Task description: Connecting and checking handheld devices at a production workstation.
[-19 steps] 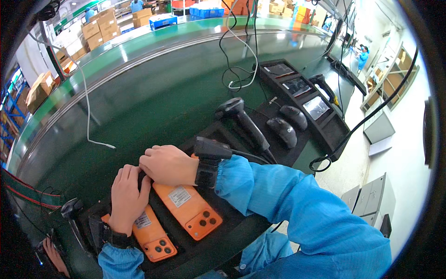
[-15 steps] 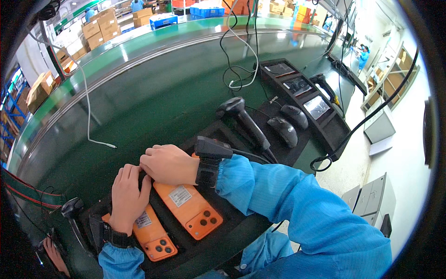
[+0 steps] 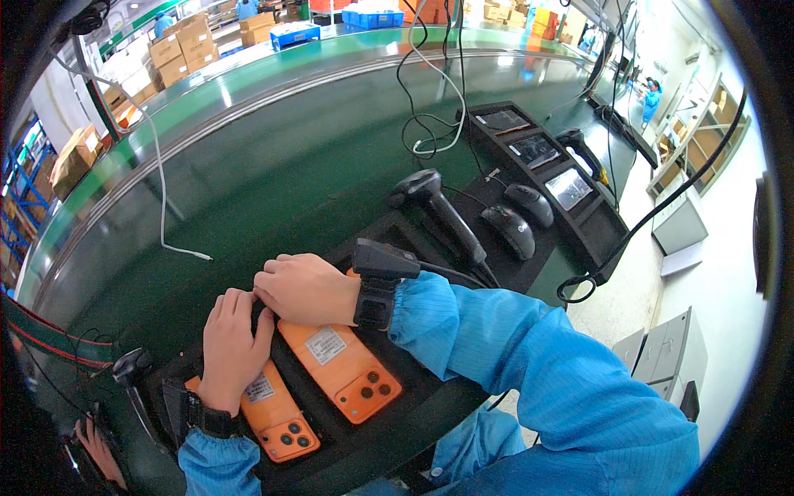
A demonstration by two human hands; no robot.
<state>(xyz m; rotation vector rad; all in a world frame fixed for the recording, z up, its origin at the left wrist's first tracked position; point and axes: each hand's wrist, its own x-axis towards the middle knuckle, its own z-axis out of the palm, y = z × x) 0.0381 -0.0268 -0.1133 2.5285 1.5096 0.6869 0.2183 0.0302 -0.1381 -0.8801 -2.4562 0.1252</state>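
Observation:
Two orange phones lie face down in a black tray (image 3: 364,446), camera ends toward me, each with a white label. My left hand (image 3: 234,351) is over the far part of the left phone (image 3: 281,413), thumb and fingers bent. Across the far end of the right phone (image 3: 351,376) lies my right hand (image 3: 302,289), its fingers curled over toward the left. Both sets of fingertips meet between the phones' far ends. Whatever they pinch there is hidden. A black device (image 3: 385,260) is strapped on my right wrist, and a black strap (image 3: 207,417) circles my left.
Right of my hands lie a barcode scanner (image 3: 442,215) and two black mice (image 3: 509,231). Beyond them stands a black tray (image 3: 571,219) with several phones. Another scanner (image 3: 141,388) is at lower left, near another person's hand (image 3: 99,450). A white cable (image 3: 161,198) hangs at left.
The view has shifted slightly, so everything sits a little further right in it. My hands keep nearly the same pose at the phones' far ends.

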